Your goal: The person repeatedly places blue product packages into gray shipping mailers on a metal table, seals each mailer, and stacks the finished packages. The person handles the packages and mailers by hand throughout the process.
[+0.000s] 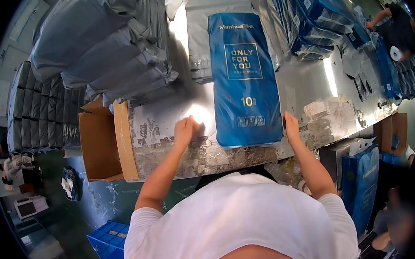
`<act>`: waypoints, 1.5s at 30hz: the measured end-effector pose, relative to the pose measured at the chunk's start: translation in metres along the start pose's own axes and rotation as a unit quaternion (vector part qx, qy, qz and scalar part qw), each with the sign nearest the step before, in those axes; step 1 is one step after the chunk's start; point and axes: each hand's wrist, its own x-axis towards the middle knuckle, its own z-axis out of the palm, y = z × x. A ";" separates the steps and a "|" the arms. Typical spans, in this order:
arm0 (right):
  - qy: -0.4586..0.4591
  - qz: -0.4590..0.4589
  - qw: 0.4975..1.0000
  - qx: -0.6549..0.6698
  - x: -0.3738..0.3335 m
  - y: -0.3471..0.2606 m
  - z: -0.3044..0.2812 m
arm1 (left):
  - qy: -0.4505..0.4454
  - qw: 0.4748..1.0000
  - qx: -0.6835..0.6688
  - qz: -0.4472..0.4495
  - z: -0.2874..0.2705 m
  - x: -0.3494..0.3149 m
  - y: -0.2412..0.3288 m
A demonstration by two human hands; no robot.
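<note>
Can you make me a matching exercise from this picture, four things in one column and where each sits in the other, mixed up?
Things:
1. blue pack
2. open cardboard box
3. stack of grey bags
4. left hand

Places:
A. far left of the table, piled high
B. lying flat in the middle of the table
C. at the table's left end
D. on the bare metal table, left of the pack

Pairs: 1-B, 2-C, 3-A, 4-D

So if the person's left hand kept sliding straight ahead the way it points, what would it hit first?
Probably the stack of flat grey mailer bags lying further up the metal table. The left hand points up the bare tabletop, just left of the blue package; depth is hard to judge.
</note>
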 end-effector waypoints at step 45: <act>0.072 -0.534 0.814 -0.218 0.235 -0.126 0.041 | 0.145 0.787 0.284 0.528 -0.025 0.223 0.114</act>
